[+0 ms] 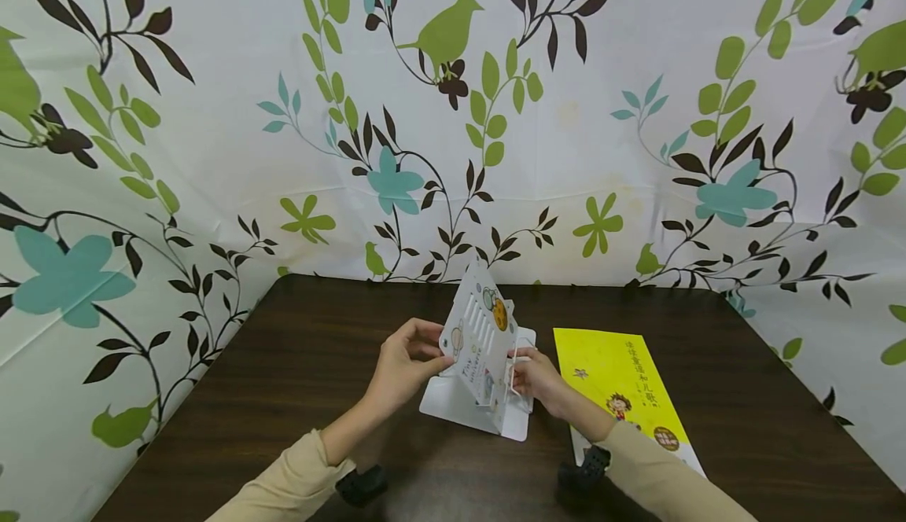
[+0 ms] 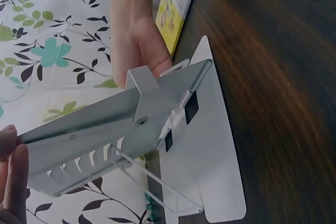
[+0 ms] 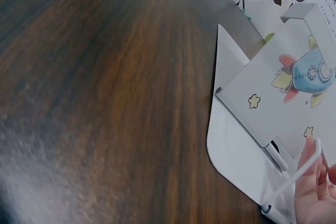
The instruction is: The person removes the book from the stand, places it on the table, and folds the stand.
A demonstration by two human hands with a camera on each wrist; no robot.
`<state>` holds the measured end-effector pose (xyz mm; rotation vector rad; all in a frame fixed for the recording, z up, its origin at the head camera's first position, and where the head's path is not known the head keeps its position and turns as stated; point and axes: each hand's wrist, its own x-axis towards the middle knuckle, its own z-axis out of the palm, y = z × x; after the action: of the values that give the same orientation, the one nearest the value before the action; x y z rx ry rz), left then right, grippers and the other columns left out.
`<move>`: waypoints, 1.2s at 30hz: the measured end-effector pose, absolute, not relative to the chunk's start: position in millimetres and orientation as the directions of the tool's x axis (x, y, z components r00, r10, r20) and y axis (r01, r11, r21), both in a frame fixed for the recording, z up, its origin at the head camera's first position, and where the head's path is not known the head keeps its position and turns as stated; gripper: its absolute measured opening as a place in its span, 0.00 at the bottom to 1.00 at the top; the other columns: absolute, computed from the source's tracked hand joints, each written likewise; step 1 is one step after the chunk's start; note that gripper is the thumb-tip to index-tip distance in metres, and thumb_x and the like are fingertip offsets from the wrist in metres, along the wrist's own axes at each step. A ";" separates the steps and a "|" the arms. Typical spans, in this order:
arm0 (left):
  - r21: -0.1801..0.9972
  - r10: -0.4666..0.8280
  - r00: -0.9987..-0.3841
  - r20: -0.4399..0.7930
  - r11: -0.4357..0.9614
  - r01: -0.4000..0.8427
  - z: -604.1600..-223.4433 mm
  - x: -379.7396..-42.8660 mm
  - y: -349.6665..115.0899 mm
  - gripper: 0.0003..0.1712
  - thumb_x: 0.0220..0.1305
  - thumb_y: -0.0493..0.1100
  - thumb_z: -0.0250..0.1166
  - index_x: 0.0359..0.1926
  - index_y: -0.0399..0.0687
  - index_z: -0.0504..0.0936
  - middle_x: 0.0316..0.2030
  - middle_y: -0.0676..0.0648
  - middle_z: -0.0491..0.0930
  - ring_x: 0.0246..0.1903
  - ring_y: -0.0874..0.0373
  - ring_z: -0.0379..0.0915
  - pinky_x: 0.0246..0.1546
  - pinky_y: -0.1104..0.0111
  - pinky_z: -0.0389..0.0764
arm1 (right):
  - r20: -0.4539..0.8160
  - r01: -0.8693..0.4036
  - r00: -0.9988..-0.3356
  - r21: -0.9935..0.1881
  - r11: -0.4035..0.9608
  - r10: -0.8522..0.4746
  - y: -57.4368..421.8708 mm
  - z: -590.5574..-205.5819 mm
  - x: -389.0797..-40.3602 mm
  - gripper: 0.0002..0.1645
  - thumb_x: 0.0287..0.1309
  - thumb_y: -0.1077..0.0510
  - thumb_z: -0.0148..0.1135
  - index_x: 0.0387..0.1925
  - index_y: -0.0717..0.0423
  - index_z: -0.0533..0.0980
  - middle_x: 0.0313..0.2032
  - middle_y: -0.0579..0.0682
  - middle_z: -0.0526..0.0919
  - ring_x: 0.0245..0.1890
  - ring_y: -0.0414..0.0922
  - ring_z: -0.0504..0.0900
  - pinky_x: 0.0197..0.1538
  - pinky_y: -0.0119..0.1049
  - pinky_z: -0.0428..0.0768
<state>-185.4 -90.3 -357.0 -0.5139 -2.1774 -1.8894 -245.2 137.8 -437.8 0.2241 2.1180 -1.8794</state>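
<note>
White slotted book stand [image 1: 488, 353], toward the middle of the dark wood-grain counter [image 1: 283, 396], between both hands. Has its base plate [image 1: 453, 406] flat on the counter and its panel [image 2: 105, 119] raised at a tilt above. Bears on the printed face the lettering "Tiny universe", a row of slots and several drawings, among them a blue rocket [image 3: 310, 72] with red and yellow fins, visible in the right-wrist view. Shows from beneath, in the left-wrist view, the plain grey back of the panel, with a wire support [image 2: 157, 178] running from near the slots to the base plate, and two dark patches [image 2: 191, 107] on the base plate.

Left hand [image 1: 409, 361]: pinches the left edge of the panel, thumb on the printed face, fingers bent behind. Right hand [image 1: 539, 380]: nearly closed, pinches a bent white wire arm [image 3: 291, 183] at the right side of the stand, fingertips partly hidden.

To the right of the stand, near but apart: yellow book [image 1: 602, 357], flat on the counter, with Chinese characters and a cartoon child on the cover, partly hidden by the right forearm.

At both forearms: beige sleeves [image 1: 290, 483] and black wrist devices [image 1: 361, 485]. Behind the counter: white cloth [image 1: 566, 168], printed with leaves, flowers and birds.
</note>
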 end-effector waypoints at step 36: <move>0.930 0.110 -0.927 0.359 0.040 0.365 -347.6 -165.4 -51.5 0.21 0.41 0.22 0.67 0.39 0.30 0.72 0.35 0.38 0.74 0.27 0.57 0.77 0.26 0.74 0.77 | -0.364 0.343 -0.927 -0.919 0.194 -0.086 163.0 -433.8 -256.5 0.18 0.62 0.65 0.45 0.52 0.69 0.68 0.26 0.52 0.73 0.22 0.43 0.70 0.29 0.32 0.74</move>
<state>-165.4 -51.5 -347.6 -0.4930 -2.1197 -1.9943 -256.5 163.0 -433.8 0.2419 2.1412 -1.7868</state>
